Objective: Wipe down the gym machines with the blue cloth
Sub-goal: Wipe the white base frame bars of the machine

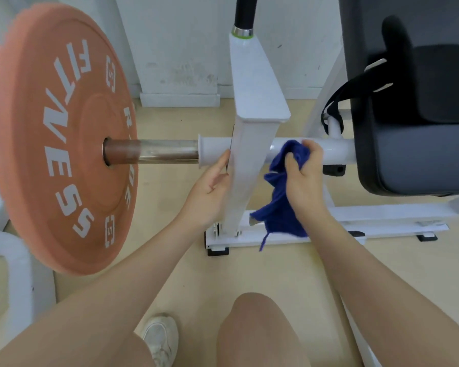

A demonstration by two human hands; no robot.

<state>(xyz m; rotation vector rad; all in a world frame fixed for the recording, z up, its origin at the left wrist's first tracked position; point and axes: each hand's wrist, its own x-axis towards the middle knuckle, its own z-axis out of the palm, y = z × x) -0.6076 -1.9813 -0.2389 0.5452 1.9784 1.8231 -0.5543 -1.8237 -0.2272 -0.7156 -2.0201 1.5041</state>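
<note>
Cloth [281, 197] sits bunched in your right hand [304, 176], just right of frame centre, fingers curled round it and its top pressed against the white crossbar [329, 152]; the rest hangs down toward the base frame [382, 215]. That crossbar runs left-right across the picture, so your stroke should follow that line: rightward lies the dark seat pad [414, 154], leftward the white upright arm [252, 154] blocks the way. Your left hand [210, 186], fingers relaxed and straight, touches the upright's left edge beside the sleeve collar [212, 152]. Beyond it, at frame left, the steel sleeve [167, 152] and orange plate [61, 139] appear not yet wiped.
</note>
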